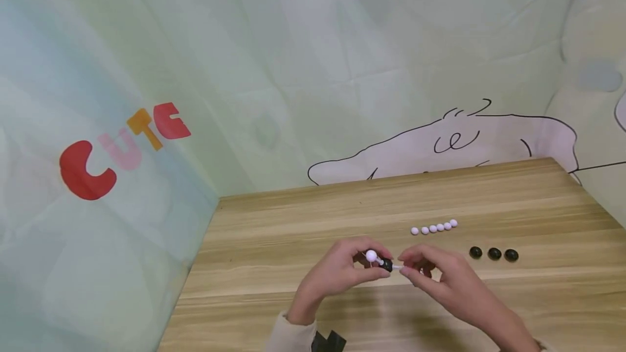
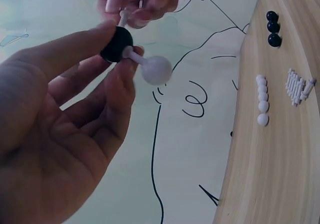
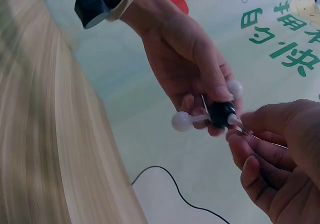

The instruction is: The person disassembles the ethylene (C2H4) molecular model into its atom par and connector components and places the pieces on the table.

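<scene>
My left hand [image 1: 337, 268] pinches a black ball [image 1: 386, 265] of a ball-and-stick molecular model between thumb and fingers. White balls joined to it by short white sticks stand out from it: one white ball [image 3: 181, 121] points to the side, another white ball [image 3: 234, 88] shows by the left thumb. From the right, my right hand [image 1: 447, 281] pinches a white connector stick [image 1: 397, 267] with thumb and fingertips. That stick meets the black ball; how deep it sits I cannot tell. Both hands are held above the wooden table [image 1: 274, 221].
Beyond the hands, several white balls [image 1: 432, 228] lie in a row on the table. Three black balls [image 1: 494, 254] lie to the right. In the left wrist view, a bundle of white sticks [image 2: 295, 87] rests beside the white row. A printed cloth backdrop [image 1: 293, 69] stands behind.
</scene>
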Demonstrator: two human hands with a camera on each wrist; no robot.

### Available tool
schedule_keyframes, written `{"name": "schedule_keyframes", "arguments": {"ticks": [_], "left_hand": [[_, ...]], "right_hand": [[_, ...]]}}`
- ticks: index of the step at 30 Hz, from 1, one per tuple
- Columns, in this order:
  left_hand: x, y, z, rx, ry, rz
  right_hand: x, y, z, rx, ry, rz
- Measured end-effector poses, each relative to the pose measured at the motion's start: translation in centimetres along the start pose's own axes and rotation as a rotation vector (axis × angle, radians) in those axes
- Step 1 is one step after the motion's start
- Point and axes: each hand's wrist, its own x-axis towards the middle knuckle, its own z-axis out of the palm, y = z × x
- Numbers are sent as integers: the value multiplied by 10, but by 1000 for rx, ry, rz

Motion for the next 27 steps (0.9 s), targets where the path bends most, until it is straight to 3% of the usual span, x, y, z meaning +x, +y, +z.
{"name": "schedule_keyframes", "arguments": {"ticks": [3,6,9,13,20,27], "left_hand": [[0,1,2,13,34,26],[-1,2,3,-35,48,10],[-1,2,3,-82,38,-7],[0,2,2,-73,9,12],[0,4,-4,-44,-70,66],[0,4,-8,-57,-107,65]], "right_hand": [[1,-3,7,57,32,-5],[1,-3,10,112,40,17],[1,-3,11,144,30,50],[1,-5,10,147,20,57],[0,-6,6,122,6,-55],[0,-6,5,106,-14,-142]]}}
